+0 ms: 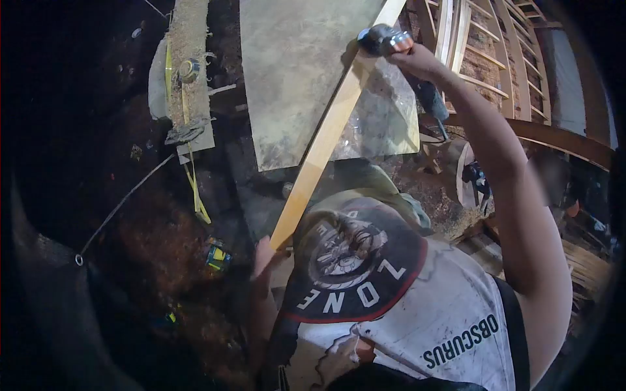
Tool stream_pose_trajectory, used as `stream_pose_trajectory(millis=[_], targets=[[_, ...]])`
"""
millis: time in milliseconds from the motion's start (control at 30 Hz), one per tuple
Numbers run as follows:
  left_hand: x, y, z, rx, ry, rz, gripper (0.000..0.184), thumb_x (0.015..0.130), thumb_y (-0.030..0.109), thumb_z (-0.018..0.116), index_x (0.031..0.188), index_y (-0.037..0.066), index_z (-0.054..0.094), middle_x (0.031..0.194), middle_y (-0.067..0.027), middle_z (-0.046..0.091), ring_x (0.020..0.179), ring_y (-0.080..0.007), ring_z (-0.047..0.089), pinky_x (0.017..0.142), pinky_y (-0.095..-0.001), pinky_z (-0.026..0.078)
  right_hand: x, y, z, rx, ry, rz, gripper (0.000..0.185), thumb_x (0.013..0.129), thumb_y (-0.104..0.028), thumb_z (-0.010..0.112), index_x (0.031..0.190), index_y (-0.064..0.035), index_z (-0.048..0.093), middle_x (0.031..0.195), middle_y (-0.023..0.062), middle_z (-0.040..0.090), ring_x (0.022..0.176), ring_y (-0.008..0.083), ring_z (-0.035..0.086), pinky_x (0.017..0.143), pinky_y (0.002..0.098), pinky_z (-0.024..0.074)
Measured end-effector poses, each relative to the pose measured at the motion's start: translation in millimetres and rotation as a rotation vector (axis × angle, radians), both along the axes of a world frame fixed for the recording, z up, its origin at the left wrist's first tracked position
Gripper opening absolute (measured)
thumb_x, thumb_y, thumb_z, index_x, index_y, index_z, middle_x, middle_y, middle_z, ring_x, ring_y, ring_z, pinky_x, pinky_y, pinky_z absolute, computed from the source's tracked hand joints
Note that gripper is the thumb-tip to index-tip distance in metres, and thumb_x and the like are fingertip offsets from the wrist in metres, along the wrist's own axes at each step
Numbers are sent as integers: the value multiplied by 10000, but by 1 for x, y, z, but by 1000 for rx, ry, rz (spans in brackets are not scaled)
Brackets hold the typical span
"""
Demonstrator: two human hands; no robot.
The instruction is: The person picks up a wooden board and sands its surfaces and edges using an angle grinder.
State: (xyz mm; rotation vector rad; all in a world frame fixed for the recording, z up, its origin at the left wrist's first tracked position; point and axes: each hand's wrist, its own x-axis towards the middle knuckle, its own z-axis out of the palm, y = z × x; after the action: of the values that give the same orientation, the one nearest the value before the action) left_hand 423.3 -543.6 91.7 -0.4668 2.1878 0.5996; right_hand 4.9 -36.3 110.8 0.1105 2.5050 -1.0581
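My left hand (264,257) grips the near end of a long pale wooden board (326,140), close to my body. The board runs slanting away from me, up and to the right, over a worn light-coloured panel (287,78). Farther along it, my right hand (417,62) is closed around a power tool that looks like an angle grinder (385,40). Its dark round head is over the board; whether it touches the wood I cannot tell. The tool's body hangs below my hand, with a cord leading down.
Left of the panel lies a sawdust-covered plank (189,26) bearing a tape measure (189,70) and a yellow strap (195,192). A yellow-and-black object (217,256) is on the dark floor. Slatted wooden frames (495,58) stand at the upper right.
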Motion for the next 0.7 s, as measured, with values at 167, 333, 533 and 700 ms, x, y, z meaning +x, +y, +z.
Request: stream_pose_trajectory(millis=[167,333,533,700], targets=[[-14,17,18,-1,18,98,413,780,306,795,903,-67,667,830,-250,679,812,-407,698,700,-450,536,6,4,-27,-71,47,9,497,792,-456,758,988,-4,691,860,65,682,812,152,627,748,341,521],[-1,8,-17,-15,121,19,374,747,231,781,928,-67,645,870,-278,686,893,-452,685,734,-473,531,85,-38,-26,-106,-94,83,409,843,-251,751,1157,-20,629,988,48,675,920,130,611,845,324,508],[-48,43,30,60,81,115,347,732,178,753,924,-87,637,886,-290,683,896,-454,682,750,-484,535,172,-109,20,-211,-276,243,471,809,-279,763,1164,-4,617,1098,205,700,1000,345,691,894,431,530],[-67,50,46,-5,19,52,369,663,136,751,941,-81,641,891,-252,704,869,-405,703,753,-445,548,204,-147,46,-20,-374,345,489,792,-321,762,1135,-9,607,1104,247,689,1026,435,656,882,486,530]])
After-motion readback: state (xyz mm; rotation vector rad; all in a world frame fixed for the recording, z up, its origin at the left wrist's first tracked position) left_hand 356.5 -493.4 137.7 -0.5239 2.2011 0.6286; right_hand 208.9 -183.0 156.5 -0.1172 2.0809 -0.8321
